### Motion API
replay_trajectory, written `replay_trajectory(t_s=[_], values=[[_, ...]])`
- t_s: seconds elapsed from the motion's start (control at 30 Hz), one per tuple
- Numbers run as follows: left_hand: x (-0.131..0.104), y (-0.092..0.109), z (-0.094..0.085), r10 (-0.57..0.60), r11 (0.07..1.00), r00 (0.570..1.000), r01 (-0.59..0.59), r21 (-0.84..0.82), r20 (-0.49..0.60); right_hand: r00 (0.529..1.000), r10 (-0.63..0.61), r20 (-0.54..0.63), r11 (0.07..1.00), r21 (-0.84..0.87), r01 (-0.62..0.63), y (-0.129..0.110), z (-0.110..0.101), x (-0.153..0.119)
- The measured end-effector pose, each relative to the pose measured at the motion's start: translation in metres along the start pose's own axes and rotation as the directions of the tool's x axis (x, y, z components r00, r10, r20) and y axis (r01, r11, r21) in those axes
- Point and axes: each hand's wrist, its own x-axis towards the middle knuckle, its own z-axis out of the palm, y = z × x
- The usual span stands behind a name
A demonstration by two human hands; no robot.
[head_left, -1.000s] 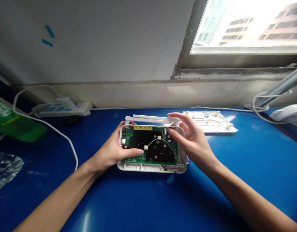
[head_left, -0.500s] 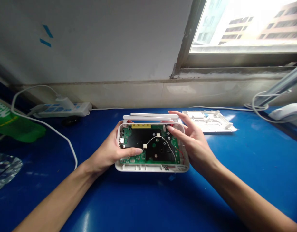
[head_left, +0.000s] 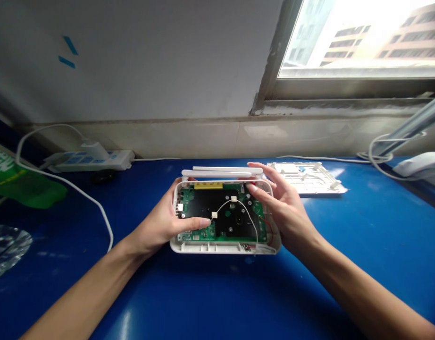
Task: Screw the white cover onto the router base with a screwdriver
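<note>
A white router casing (head_left: 210, 247) is held up in front of me, its inside facing me. In it lies a green circuit board (head_left: 203, 233) with a black plate, a yellow port block (head_left: 208, 186) and a thin white wire. Two white antennas (head_left: 221, 172) lie folded along the far edge. My left hand (head_left: 168, 215) grips the left side, thumb over the board's lower left. My right hand (head_left: 281, 203) grips the right side, thumb at the board's upper right corner, fingers behind the far edge.
A white cover (head_left: 309, 179) lies on the blue table (head_left: 217, 297) behind my right hand. At the left are a power strip (head_left: 97, 160) with a white cable, a black object (head_left: 103, 176) and a green bottle (head_left: 33, 189). A metal pole (head_left: 408, 123) stands right.
The casing has shifted very slightly right and down with both hands. My grip on it looks the same.
</note>
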Motion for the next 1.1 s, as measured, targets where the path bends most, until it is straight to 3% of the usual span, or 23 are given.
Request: replay_trajectory(t_s=[0.37,0.67,0.83,1.1], values=[[-0.001,0.0,0.002,0.022,0.999,1.0,-0.021,0.036,-0.011,1.0,-0.007,-0.006,1.0,-0.013,0.007,0.0,-0.002,0.001],[0.001,-0.002,-0.004,0.04,0.999,0.998,-0.039,0.024,-0.04,0.969,0.047,0.243,0.999,-0.037,-0.039,-0.001,-0.016,0.009],[0.0,0.0,-0.002,0.033,0.999,0.997,-0.031,0.026,-0.07,0.986,-0.022,0.166,0.995,-0.095,0.038,0.002,-0.014,0.007],[0.0,0.004,-0.001,0.072,0.994,0.995,-0.067,0.082,-0.063,0.995,0.021,0.101,0.996,-0.091,-0.012,-0.003,-0.008,0.003]])
